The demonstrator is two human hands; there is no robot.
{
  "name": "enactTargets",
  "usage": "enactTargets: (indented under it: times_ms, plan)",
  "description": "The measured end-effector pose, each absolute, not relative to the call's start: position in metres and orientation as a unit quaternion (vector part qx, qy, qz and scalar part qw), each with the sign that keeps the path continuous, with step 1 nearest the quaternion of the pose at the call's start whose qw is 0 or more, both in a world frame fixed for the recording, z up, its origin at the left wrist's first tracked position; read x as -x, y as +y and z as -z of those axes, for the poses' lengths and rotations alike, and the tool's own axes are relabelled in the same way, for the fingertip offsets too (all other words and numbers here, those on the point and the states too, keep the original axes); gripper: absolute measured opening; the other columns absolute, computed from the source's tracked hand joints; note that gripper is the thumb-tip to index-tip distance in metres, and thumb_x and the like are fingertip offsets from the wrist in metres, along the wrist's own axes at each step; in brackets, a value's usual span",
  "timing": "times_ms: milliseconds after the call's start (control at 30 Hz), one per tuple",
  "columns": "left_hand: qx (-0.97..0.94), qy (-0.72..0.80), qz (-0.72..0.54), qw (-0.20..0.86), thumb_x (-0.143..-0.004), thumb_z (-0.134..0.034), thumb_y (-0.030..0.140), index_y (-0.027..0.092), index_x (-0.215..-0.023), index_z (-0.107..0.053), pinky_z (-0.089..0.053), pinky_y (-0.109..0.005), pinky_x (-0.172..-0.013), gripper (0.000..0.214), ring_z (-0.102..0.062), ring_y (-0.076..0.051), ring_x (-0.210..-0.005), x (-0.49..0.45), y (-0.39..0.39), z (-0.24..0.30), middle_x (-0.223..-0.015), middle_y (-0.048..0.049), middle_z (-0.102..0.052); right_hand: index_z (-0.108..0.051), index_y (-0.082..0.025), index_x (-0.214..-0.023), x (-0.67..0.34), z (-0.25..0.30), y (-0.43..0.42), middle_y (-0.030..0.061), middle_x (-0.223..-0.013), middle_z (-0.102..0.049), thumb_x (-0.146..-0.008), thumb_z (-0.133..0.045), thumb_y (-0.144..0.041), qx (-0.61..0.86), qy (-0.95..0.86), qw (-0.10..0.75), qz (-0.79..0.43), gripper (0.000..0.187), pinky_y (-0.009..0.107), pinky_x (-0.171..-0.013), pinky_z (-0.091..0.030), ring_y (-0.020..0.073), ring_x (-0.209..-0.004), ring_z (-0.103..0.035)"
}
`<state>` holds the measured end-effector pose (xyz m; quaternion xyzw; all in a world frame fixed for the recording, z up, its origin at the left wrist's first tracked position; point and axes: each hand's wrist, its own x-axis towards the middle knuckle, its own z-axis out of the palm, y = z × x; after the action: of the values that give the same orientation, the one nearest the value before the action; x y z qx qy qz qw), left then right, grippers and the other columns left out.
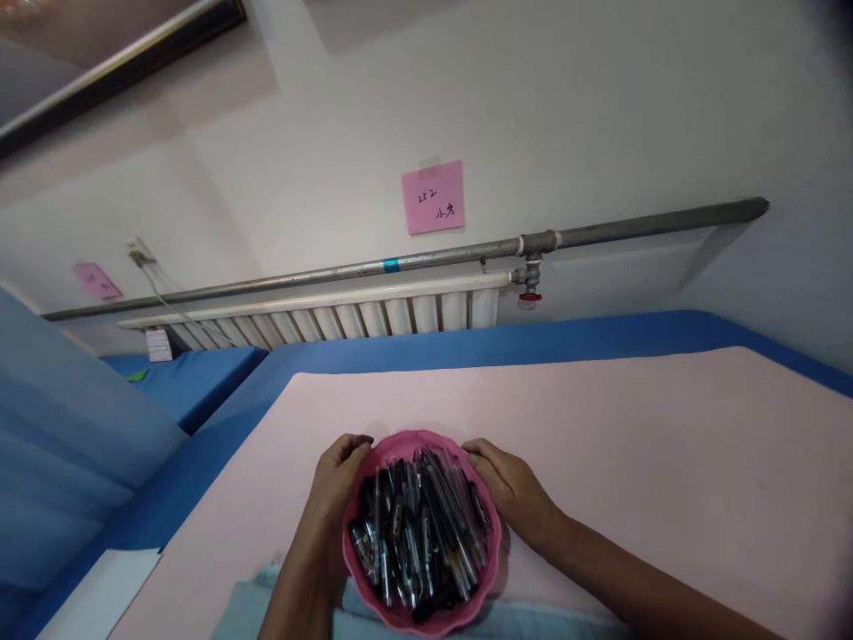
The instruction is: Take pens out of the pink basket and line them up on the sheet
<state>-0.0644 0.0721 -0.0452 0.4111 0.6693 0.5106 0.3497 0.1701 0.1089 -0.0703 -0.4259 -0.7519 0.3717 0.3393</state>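
Observation:
A pink plastic bowl (352, 558) full of several dark pens (417, 529) sits on the pale pink table surface (633, 444), near its front edge. My left hand (331, 498) wraps round the bowl's left rim, fingers curled over the edge. My right hand (510, 493) grips the right rim the same way. Both hands hold the bowl between them.
A light blue cloth (267, 604) lies under the bowl at the front. A blue border (466, 342) frames the table. Behind it are a white radiator (333, 316), a grey pipe (600, 233) and a pink note (433, 196) on the wall. White paper (99, 591) lies at the left.

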Motion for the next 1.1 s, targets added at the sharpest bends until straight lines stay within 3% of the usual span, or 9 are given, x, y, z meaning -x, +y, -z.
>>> enactTargets:
  times_ms: [1100]
  plan:
    - [-0.455, 0.673, -0.479, 0.333, -0.066, -0.057, 0.039, 0.016, -0.072, -0.065, -0.043, -0.027, -0.063, 0.025, -0.057, -0.017, -0.067, 0.0677, 0.0735, 0.051, -0.07, -0.003, -0.064, -0.061, -0.022, -0.091, -0.1693, 0.074, 0.1104, 0.004, -0.085, -0.067, -0.085, -0.034, -0.033, 0.424, -0.752, 0.351, -0.363, 0.029, 0.031, -0.072, -0.046, 0.0199, -0.079, -0.061]
